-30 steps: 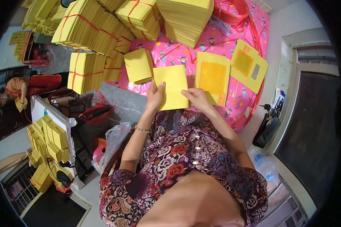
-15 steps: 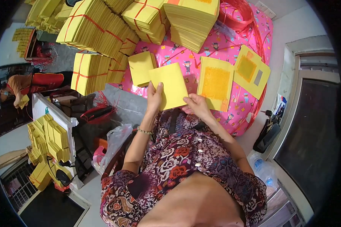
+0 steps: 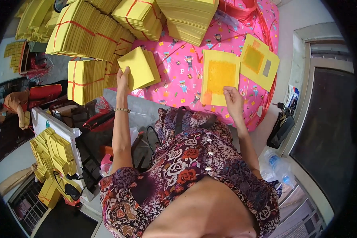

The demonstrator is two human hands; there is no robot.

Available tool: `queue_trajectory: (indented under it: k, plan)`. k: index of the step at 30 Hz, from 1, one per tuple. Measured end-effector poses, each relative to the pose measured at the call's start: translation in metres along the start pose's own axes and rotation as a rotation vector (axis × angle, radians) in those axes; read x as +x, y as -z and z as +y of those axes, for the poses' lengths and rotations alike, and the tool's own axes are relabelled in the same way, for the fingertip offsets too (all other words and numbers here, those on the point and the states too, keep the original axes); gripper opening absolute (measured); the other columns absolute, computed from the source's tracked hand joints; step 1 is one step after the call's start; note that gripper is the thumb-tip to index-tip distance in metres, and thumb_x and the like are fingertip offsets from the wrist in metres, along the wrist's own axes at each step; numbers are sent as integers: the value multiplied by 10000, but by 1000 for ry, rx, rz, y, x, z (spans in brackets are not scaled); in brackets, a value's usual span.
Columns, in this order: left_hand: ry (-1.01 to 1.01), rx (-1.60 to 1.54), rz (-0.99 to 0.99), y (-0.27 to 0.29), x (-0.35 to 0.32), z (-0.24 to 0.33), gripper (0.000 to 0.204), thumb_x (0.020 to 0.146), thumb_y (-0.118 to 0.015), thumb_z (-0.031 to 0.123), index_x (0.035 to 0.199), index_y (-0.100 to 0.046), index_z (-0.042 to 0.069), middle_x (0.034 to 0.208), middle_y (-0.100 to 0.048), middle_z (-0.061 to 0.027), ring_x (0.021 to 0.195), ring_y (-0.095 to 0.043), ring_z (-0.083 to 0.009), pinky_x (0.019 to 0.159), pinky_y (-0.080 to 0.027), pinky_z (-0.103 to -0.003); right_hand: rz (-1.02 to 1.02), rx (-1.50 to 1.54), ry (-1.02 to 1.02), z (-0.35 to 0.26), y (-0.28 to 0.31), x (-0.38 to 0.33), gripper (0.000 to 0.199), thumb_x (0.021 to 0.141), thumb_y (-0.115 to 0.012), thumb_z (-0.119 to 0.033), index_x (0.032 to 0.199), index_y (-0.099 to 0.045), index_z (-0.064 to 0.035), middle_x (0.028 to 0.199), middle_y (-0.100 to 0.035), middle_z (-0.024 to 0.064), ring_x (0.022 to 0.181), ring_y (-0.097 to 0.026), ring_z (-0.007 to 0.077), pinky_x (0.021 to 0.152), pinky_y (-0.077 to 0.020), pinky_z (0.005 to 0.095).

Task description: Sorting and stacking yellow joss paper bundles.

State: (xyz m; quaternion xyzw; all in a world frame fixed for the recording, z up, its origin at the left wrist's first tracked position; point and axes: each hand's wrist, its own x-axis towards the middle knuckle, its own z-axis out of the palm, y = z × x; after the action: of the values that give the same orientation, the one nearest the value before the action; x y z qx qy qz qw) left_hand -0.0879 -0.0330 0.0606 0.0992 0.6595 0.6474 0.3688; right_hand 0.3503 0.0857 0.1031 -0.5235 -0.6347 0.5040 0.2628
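My left hand (image 3: 123, 77) holds the near edge of a plain yellow sheet lying on top of a small pile of yellow paper (image 3: 141, 69) at the left of the pink patterned table cover (image 3: 178, 67). My right hand (image 3: 233, 100) pinches the near right corner of a stack of yellow sheets with an orange square in the middle (image 3: 219, 77). To its right lies a second stack of yellow sheets with an orange square and a silver patch (image 3: 260, 61).
Tall bundles of yellow paper tied with red string (image 3: 89, 33) crowd the far and left side of the table. More yellow bundles (image 3: 53, 158) sit low on the left by a white board. A black bag (image 3: 281, 126) and a water bottle (image 3: 279, 166) lie at the right.
My left hand carried the plain yellow sheet from the middle over to the left pile. My right hand let go of it and moved right to the orange-printed stack.
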Motion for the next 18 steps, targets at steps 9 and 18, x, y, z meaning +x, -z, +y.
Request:
queue_trajectory:
  k: [9,18]
  plan:
    - [35,73,-35,16,32,-61,248,927,-539,105,1154,-560,8,1066,-635,-55,915,-594,-140,812,-467,-281,3,-289,43,-11,13,-6,239,876,-574,-101,1095,-556,-7,1014,-625,153,882,-642,263,735,-506,339]
    - [28,201,45,18,52,-77,232,901,-598,157,1087,-583,19,983,-635,-40,836,-595,-138,733,-484,-296,-110,-516,297,-9,17,-8,339,763,-671,-90,1077,-552,-42,990,-574,163,951,-559,348,793,-463,421]
